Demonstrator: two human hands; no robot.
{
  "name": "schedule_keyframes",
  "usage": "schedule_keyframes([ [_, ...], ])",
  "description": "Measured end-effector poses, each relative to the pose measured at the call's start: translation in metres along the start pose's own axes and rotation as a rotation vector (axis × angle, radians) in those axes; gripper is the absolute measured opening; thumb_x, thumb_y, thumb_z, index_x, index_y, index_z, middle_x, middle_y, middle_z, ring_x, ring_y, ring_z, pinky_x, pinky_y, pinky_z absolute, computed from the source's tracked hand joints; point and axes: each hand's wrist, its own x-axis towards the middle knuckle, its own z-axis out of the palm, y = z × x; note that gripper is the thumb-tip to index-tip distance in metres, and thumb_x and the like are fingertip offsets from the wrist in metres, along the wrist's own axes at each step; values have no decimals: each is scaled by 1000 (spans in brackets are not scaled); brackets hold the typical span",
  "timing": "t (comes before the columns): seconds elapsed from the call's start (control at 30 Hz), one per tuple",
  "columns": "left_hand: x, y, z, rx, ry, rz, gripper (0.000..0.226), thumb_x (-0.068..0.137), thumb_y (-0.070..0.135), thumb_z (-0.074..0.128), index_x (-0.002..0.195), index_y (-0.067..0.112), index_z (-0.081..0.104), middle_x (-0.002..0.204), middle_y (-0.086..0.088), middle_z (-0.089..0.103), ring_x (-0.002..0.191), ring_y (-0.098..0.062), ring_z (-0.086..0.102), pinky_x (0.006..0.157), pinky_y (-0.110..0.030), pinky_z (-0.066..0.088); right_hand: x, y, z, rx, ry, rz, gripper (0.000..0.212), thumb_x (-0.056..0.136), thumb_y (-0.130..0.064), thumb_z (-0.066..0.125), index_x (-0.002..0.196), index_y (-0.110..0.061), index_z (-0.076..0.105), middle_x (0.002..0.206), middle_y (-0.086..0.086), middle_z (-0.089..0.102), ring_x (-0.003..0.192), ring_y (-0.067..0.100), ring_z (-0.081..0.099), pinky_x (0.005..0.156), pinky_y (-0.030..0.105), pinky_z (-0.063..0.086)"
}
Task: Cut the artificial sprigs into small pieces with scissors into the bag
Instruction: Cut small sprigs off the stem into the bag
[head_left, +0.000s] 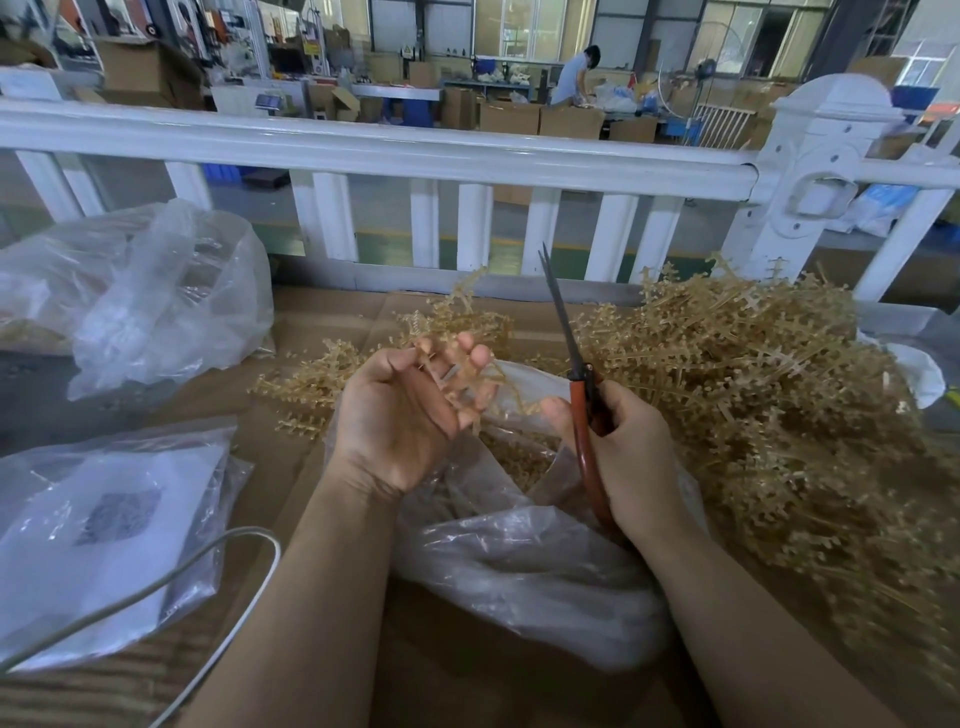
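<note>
- A person's two bare forearms reach forward over a brown cardboard-covered tabletop (332, 322) that ends at a white railing (363, 150) along its far edge.
- The left hand (402, 410) is palm up, fingers curled loosely around a small tan sprig piece (465, 382), which rests against the fingertips.
- The right hand (631, 457) is wrapped tight around the red handles of a pair of scissors (574, 374); the blades are together and point up and away, toward the railing.
- Both hands hover above the open mouth of a clear plastic bag (519, 561) lying near the middle of the tabletop, with small tan cut pieces (519, 462) visible inside it.
- A large heap of tan artificial sprigs (753, 389) fills the right side of the tabletop, touching the bag's right side.
- A few loose sprigs (311, 374) lie just beyond the left hand.
- Toward the far left corner sits a crumpled clear bag (156, 296).
- At the near left edge lies a flat clear packet holding white paper (104, 530), with a white cable (208, 566) looping over it.
- Beyond the railing, a workshop with cardboard boxes and another person standing at a bench (574, 75).
</note>
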Motion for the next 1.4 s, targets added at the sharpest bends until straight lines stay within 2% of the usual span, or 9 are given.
schedule_keyframes([
  [0.13, 0, 1, -1, -33, -11, -19, 12, 78, 19, 40, 84, 18, 50, 81, 2, 61, 73, -14, 63, 78, -34, 48, 0, 1, 0, 10, 1, -9, 49, 65, -74, 62, 76, -27, 62, 64, -22, 64, 60, -1, 59, 58, 14, 41],
  [0.33, -4, 1, 6, -88, -13, -20, 9, 77, 16, 37, 77, 19, 46, 67, 5, 41, 57, -11, 42, 57, -24, 46, 0, 5, 1, 3, -7, -38, 49, 69, -71, 66, 81, -24, 66, 76, -17, 70, 68, 3, 64, 62, 19, 49],
  [0.43, -5, 2, 9, -89, -1, -29, 9, 76, 16, 37, 77, 18, 45, 65, 6, 40, 54, -11, 42, 54, -23, 47, -1, 4, 1, 0, -6, -51, 50, 66, -75, 62, 78, -27, 65, 72, -20, 68, 66, -2, 62, 60, 11, 44],
  [0.7, -6, 3, 12, -45, 22, -17, 8, 75, 16, 37, 78, 20, 44, 66, 7, 38, 55, -10, 39, 54, -22, 44, -1, 5, 2, 14, -10, -58, 45, 66, -73, 63, 81, -31, 65, 73, -26, 68, 70, -5, 64, 62, 8, 44],
  [0.83, -6, 3, 9, -64, 4, -32, 9, 78, 15, 37, 79, 19, 46, 68, 6, 41, 57, -11, 42, 57, -24, 46, -1, 4, 2, 6, -23, -70, 37, 69, -69, 65, 78, -33, 62, 68, -30, 65, 68, -9, 62, 61, 7, 43],
  [0.97, -4, 3, 6, -52, -26, -27, 12, 83, 15, 41, 82, 18, 53, 72, 4, 53, 62, -11, 54, 67, -27, 54, -1, 5, 2, 6, -24, -72, 47, 67, -73, 63, 80, -29, 65, 70, -26, 67, 67, -4, 63, 60, 10, 44],
  [1.17, 0, 5, 7, 76, -16, 124, 18, 99, 21, 45, 89, 22, 60, 96, 3, 65, 95, -14, 64, 96, -35, 46, 0, 5, 1, 1, -38, -75, 45, 67, -72, 63, 80, -29, 65, 73, -27, 68, 70, -6, 64, 61, 9, 45],
  [1.3, 0, 4, 11, 325, 89, 234, 10, 91, 25, 54, 88, 28, 63, 84, 10, 50, 74, -6, 42, 75, -25, 32, -1, 6, 2, -14, -29, -74, 39, 69, -69, 64, 78, -31, 63, 71, -29, 66, 70, -7, 64, 61, 7, 44],
  [1.4, 1, 0, 14, 275, 144, 260, 8, 88, 20, 57, 94, 24, 61, 77, 6, 46, 65, -6, 43, 64, -19, 41, -1, 6, 3, -25, -12, -79, 45, 66, -75, 61, 78, -32, 63, 74, -30, 67, 71, -8, 64, 61, 7, 44],
])
